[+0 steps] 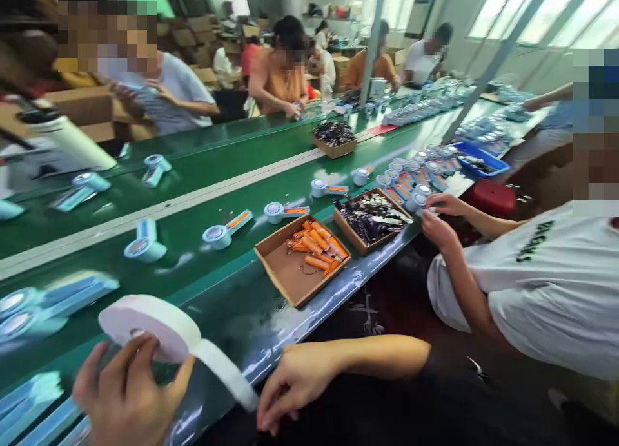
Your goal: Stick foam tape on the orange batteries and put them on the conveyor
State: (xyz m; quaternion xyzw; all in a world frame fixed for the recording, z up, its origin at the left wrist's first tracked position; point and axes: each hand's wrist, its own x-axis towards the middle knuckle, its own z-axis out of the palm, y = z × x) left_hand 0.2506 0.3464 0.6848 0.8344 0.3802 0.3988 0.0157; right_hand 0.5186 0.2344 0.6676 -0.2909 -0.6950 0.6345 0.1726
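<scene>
A large roll of white tape (155, 317) is gripped in my left hand (128, 391), with the fingers at its hub and the thumb along its near side. A loose strip of tape (225, 372) runs from the roll down to my right hand (304, 378). The fingers of that hand are pinched together on the end of the strip. Beyond the roll, a pair of light-blue plastic housings (33, 310) with round heads and long handles lies on the green conveyor belt. More blue handle parts (29, 401) sit at the lower left, partly behind my left hand.
A cardboard box (275, 275) holds orange wired cylinders (316, 243). Beside it stands a box of dark small parts (372, 217). Blue housings (220, 233) are spaced along the belt (188, 217). A co-worker's hands (442, 220) are at the right; other people sit across.
</scene>
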